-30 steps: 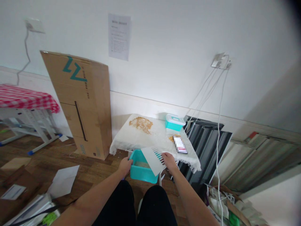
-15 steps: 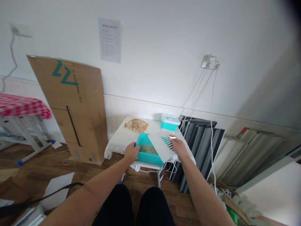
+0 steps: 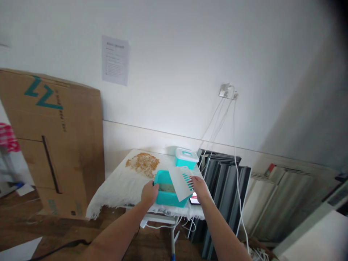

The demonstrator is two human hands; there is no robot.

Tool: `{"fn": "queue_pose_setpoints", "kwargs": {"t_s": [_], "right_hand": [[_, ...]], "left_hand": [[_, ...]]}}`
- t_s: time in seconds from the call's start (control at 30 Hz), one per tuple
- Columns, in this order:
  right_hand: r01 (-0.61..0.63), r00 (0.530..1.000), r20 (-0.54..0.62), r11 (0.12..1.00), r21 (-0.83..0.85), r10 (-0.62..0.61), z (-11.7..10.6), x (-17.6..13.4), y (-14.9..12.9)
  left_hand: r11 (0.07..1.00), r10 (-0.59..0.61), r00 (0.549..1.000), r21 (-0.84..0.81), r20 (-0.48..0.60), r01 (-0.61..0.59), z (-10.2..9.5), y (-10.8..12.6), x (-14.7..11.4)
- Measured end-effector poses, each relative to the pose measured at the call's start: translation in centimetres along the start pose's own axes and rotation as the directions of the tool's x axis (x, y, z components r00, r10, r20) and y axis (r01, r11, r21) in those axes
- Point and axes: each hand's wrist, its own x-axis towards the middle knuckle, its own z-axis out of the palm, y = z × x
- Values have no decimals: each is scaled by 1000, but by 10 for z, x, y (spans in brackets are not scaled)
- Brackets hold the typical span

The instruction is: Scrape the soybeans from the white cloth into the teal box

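On the cloth-covered table stands a teal plastic bin (image 3: 170, 200) with greyish, grainy contents in the bottom. My left hand (image 3: 149, 193) is closed round its left rim. With my right hand (image 3: 199, 187) I grip the edge of a thin white slotted panel (image 3: 177, 182), which is tilted over the right part of the bin and hides some of its inside. Teal shows through its slots. Close below my right hand is a phone (image 3: 194, 198) with a lit screen. A spread of yellow-brown grains (image 3: 144, 163) lies behind and left of the bin.
A teal box with a white lid (image 3: 187, 157) stands at the table's back right. White fringed cloth (image 3: 119, 183) drapes over the table. Left is a tall cardboard box (image 3: 78, 152); right, dark metal panels (image 3: 220, 195) lean near hanging white cables (image 3: 237, 170).
My view has shifted, so the scene sits further left and lower. The phone now shows below my right hand. Both hands keep their hold on the bin and the slotted panel.
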Motion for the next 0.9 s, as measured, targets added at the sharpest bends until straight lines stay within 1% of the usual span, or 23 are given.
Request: {"fn": "queue_pose_setpoints", "kwargs": {"t_s": [0.1,0.23,0.3,0.37,0.43,0.47,0.5,0.57,0.6,0.67,0.7,0.73,0.8,0.83,0.9], "right_hand": [[-46,999,24,997,59,45,6,10,6],[-73,997,35,997,10,73,8,19,4],[-71,997,3,997,-10,71,9,20,-1],[-15,998,-59,999,-36,13,13,16,-11],[67,994,-79,996,-66,-72,21,11,-28],[97,992,-70,993,-61,-101,28,9,-39],[121,991,-53,992,-34,-122,37,8,-52],[149,988,40,988,30,-150,59,8,-82],[157,982,100,987,37,-160,72,10,-97],[172,970,186,984,-56,-159,102,16,-124],[220,960,210,964,-147,-187,117,20,-135],[278,947,234,925,-261,-219,132,24,-144],[363,925,289,800,-477,-247,160,32,-155],[403,909,330,738,-541,-255,173,37,-158],[506,855,430,640,-578,-288,195,48,-159]], "left_hand": [[1000,-14,1000,-5,0,14,6,4,8],[999,-34,999,-32,2,34,13,4,12],[998,-22,999,-63,24,24,15,2,13],[993,-2,998,-118,62,9,13,-2,14],[983,20,995,-181,97,-2,6,-10,17],[979,37,995,-202,90,-19,0,-16,20],[978,51,997,-206,64,-37,-6,-24,24],[985,52,998,-165,-27,-56,-23,-43,36],[991,31,997,-127,-72,-40,-32,-55,43],[997,-11,990,-83,-139,0,-49,-80,60],[997,-15,986,-81,-167,1,-56,-93,68],[996,-3,982,-85,-187,-13,-62,-106,76],[997,24,982,-72,-187,-38,-69,-128,87],[997,42,986,-54,-162,-52,-70,-138,90],[997,63,991,-26,-118,-66,-70,-153,93]]}}
